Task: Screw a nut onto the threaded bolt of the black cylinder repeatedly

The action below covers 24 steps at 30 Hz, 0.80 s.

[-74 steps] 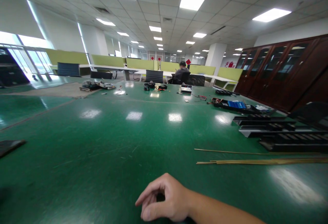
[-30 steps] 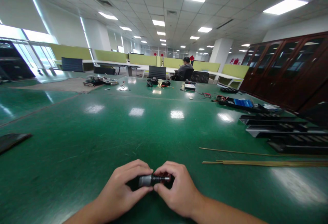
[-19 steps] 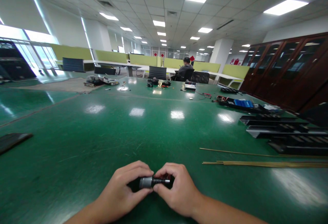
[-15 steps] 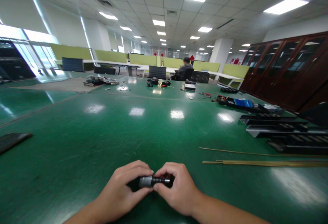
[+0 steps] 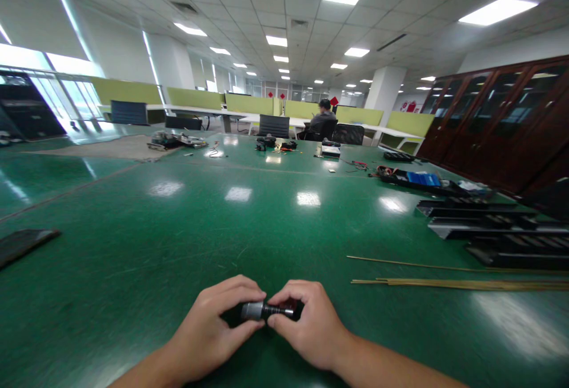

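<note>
A small cylindrical device [image 5: 253,311], grey and wide at its left end and black and narrow with a silvery tip at its right, lies level between my hands at the bottom centre. My left hand [image 5: 217,320] has its thumb and fingers closed round the wide grey part. The narrow ribbed part is pinched by my right hand [image 5: 309,323], whose fingertips are close to those of my left hand. Something dark red shows behind the tip, too small to make out. Below it all is the green tabletop [image 5: 200,222].
Thin brass-coloured rods [image 5: 444,284] lie at the right, with black metal channels [image 5: 493,228] behind them. A dark flat plate [image 5: 26,243] is at the left edge. Electronic parts [image 5: 169,140] sit farther back. A person [image 5: 323,116] is seated in the distance.
Both hands keep their hold on the device and have barely moved. The view has shifted very slightly.
</note>
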Tool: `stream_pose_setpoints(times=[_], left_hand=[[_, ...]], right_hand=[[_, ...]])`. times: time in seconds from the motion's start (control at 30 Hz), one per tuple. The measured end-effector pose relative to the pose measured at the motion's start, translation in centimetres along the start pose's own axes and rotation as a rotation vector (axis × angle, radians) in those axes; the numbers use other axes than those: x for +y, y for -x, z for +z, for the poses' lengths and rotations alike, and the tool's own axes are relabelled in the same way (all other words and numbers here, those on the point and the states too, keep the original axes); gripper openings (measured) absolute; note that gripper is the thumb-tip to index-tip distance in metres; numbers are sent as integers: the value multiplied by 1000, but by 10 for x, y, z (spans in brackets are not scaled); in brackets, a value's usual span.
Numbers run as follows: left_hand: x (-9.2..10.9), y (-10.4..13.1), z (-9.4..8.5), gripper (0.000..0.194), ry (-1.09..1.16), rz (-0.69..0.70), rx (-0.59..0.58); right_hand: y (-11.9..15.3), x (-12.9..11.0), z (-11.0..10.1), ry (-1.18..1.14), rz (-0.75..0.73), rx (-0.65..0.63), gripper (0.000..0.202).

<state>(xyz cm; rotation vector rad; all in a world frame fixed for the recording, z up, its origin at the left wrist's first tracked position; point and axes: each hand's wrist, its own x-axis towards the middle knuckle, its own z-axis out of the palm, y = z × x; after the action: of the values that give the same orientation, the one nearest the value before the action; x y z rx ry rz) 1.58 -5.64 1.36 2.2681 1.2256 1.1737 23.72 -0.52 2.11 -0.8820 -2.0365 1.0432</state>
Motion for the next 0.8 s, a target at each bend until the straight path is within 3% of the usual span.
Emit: stream_pose_setpoints(times=[0.8], left_hand=[[1,0,-1,31,-46,11,25]], right_hand=[[-1,-3,-2,-33,44,-12,11]])
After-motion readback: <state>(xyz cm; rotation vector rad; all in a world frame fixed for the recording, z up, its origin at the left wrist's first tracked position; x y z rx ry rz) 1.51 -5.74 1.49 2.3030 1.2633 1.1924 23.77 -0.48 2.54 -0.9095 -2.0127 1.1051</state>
